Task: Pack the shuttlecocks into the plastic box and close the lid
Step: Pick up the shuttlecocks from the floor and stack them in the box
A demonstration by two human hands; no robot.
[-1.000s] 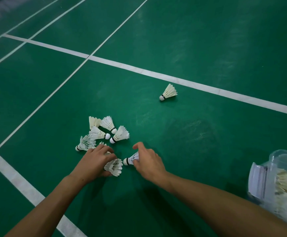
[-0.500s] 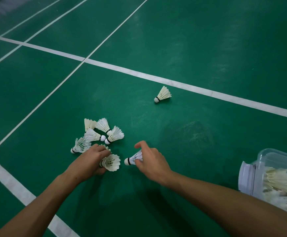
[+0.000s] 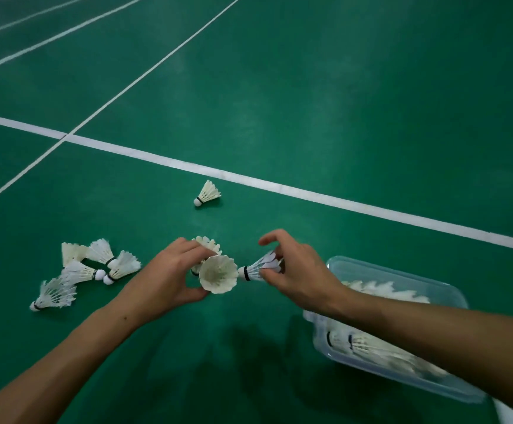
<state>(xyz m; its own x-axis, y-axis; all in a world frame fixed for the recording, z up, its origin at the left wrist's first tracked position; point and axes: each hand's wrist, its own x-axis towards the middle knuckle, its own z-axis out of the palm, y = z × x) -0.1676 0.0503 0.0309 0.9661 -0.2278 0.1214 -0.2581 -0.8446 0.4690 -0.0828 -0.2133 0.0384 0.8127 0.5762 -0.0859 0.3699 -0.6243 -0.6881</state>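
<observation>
My left hand (image 3: 164,278) grips two white feather shuttlecocks (image 3: 218,275), lifted off the green floor, one with its open skirt facing me. My right hand (image 3: 298,275) pinches the feathers of another shuttlecock (image 3: 256,267), its cork pointing left toward the left hand's pair. A clear plastic box (image 3: 451,293) lies at the lower right with several shuttlecocks inside, partly hidden by my right forearm. Several loose shuttlecocks (image 3: 96,267) lie in a cluster on the floor to the left. A single shuttlecock (image 3: 207,194) lies further away.
White court lines (image 3: 279,188) cross the green floor beyond the hands. A white strip shows at the bottom right corner (image 3: 509,413).
Both hands have lifted their shuttlecocks off the floor and moved right, toward the box. The view has shifted right, so the box shows more fully and the cluster sits further left.
</observation>
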